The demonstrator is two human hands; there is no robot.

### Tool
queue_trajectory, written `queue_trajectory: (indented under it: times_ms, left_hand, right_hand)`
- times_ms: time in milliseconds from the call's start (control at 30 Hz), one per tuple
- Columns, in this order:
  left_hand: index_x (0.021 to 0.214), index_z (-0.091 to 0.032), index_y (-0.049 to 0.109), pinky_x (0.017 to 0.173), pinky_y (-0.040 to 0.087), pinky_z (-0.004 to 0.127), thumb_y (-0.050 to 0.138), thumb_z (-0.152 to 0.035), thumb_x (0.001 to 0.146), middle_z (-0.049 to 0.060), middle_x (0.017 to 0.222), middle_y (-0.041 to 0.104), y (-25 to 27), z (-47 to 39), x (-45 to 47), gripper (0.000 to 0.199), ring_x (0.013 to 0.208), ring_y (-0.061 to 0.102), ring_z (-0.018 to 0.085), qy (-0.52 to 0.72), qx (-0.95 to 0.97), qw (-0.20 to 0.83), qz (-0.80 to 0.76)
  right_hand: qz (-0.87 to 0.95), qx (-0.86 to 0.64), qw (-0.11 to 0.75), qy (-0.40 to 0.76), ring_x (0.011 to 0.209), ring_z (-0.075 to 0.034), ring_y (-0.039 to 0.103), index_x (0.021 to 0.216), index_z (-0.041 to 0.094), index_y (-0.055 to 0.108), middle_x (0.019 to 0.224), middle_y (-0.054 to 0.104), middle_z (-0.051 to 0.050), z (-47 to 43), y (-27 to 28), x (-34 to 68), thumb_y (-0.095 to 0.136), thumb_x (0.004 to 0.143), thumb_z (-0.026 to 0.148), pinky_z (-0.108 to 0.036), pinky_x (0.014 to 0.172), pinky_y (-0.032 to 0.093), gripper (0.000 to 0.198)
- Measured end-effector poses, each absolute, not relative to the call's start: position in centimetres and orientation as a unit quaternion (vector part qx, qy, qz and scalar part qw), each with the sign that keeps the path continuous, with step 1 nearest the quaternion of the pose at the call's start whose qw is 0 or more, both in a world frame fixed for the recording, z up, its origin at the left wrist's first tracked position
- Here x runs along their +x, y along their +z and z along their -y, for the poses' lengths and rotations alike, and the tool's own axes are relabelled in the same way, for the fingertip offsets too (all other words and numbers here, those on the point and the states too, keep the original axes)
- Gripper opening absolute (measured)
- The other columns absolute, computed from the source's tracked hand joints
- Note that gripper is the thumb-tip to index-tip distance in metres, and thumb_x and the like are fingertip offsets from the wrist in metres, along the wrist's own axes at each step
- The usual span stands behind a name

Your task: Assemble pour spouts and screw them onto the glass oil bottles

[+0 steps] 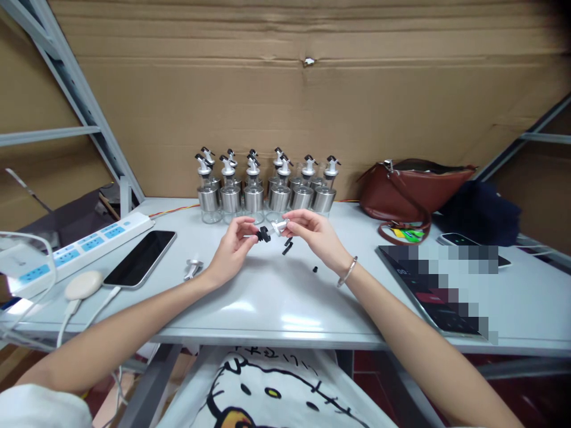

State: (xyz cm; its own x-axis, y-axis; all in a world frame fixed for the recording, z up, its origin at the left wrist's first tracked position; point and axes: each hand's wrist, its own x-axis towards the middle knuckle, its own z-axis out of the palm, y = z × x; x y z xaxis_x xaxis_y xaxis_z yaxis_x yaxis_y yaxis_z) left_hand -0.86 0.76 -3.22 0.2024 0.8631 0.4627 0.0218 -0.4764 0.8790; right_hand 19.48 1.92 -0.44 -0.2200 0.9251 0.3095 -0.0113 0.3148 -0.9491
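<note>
Between the fingertips of my left hand [234,249] is a black ribbed stopper [264,234]. My right hand [314,233] pinches a silver pour spout [279,226], its end close to the stopper; whether the two touch I cannot tell. Below the right fingers lie small black pieces [288,247] on the table. A tiny black cap [315,269] rests further right, under my right wrist. Beside my left forearm another silver spout [193,268] lies on its side. Behind both hands stand several glass and steel oil bottles [254,199], topped with silver spouts and black flip lids.
A power strip [84,252], a phone [141,258] and a round white charger [84,285] with cables lie at left. On the right are a brown leather bag [405,193], a partly blurred tablet [428,297] and dark blue cloth [482,211]. Cardboard [307,107] walls the back.
</note>
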Motion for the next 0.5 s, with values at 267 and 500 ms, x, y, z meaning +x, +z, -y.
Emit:
queue_trajectory:
  times_ms: [267,500]
  left_hand:
    - [0.102,-0.019,0.050,0.087,0.051,0.033,0.066,-0.026,0.077,0.004,0.098,0.059,-2.93,-0.44,-0.84,0.031,0.096,0.060,0.016,0.540,0.660,0.412,-0.322]
    - [0.092,-0.017,0.057,0.088,0.053,0.035,0.070,-0.019,0.072,0.003,0.096,0.061,-2.74,0.08,-0.73,0.025,0.093,0.062,0.017,0.542,0.669,0.403,-0.312]
  right_hand:
    - [0.625,-0.355,0.514,0.467,0.073,-0.015,0.067,0.090,0.018,0.063,0.081,0.071,-0.004,-1.83,-0.78,19.13,0.074,0.069,0.043,-0.032,0.072,0.054,0.035]
    - [0.622,-0.338,0.510,0.488,0.069,-0.013,0.066,0.088,0.017,0.063,0.076,0.070,-0.002,-1.46,-0.50,18.98,0.077,0.068,0.039,-0.028,0.070,0.054,0.033]
